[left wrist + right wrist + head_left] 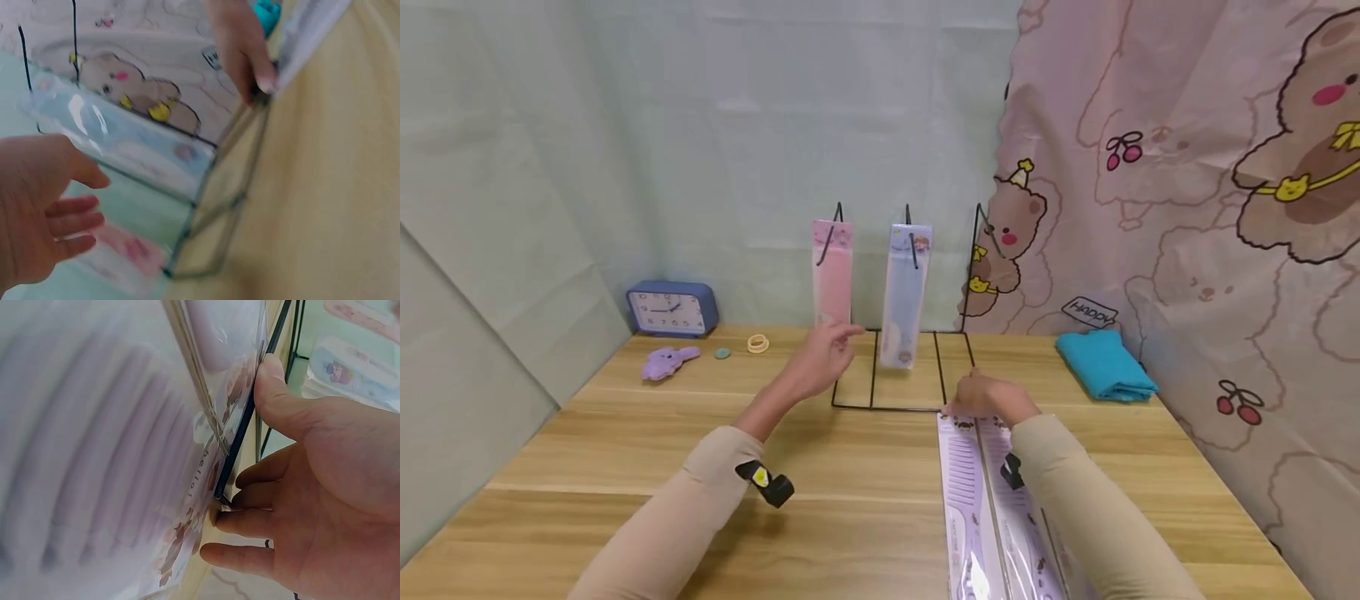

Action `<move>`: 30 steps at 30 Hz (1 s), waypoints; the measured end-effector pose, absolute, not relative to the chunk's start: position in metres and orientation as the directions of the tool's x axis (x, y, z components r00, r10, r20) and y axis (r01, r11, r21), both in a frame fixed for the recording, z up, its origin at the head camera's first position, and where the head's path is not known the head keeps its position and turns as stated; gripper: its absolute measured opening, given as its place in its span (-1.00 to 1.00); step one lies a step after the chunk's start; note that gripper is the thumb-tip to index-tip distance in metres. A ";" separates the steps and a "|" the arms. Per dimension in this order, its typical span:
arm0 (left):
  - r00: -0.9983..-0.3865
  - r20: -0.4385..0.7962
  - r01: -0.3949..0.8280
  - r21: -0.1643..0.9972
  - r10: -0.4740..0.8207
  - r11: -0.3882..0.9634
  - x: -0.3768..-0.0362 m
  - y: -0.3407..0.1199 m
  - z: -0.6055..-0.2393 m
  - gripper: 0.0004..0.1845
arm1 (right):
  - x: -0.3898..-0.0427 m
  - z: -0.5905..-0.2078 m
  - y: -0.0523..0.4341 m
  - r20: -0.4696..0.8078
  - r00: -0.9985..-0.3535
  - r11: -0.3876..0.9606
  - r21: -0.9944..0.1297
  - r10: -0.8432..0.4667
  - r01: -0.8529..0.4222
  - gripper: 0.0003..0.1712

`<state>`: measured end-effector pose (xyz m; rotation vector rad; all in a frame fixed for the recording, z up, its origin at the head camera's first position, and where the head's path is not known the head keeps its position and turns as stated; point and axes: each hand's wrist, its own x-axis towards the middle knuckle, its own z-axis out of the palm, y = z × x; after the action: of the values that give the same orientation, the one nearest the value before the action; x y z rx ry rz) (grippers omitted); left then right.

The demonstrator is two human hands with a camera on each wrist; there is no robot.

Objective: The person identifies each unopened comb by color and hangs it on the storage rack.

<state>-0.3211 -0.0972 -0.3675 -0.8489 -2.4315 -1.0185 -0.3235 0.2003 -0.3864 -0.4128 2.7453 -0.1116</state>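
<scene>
A black wire display rack stands on the table with a pink comb package and a blue comb package hanging from two of its hooks. My right hand grips the rack's front right corner, thumb on the rod in the right wrist view. Purple comb packages in clear wrap lie flat just in front of that corner, partly under my right forearm. My left hand is in the air in front of the pink package's lower end, its fingers loosely bent and holding nothing in the left wrist view.
A blue clock, a purple plush toy, a small green disc and a yellowish ring are at the back left. Folded teal cloth lies at the back right. Curtains hang behind the table.
</scene>
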 end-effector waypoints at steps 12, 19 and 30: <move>-0.878 0.128 0.458 0.508 0.462 0.730 -0.313 -0.116 -0.426 -0.18 | -0.321 -0.387 0.197 -0.346 -0.895 0.959 -0.134 -0.281 -0.250 -0.37; -0.851 0.169 0.511 0.486 0.497 0.709 -0.315 -0.112 -0.429 -0.24 | -0.323 -0.386 0.199 -0.333 -0.897 0.957 -0.123 -0.291 -0.264 -0.37; -0.853 0.195 0.514 0.481 0.485 0.710 -0.318 -0.109 -0.433 -0.21 | -0.321 -0.386 0.199 -0.346 -0.898 0.960 -0.156 -0.273 -0.232 -0.39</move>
<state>-0.3175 -0.1089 -0.4334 -0.8343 -2.8553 -0.8281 -0.3209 0.1987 -0.3861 -0.3656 2.7400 -0.1559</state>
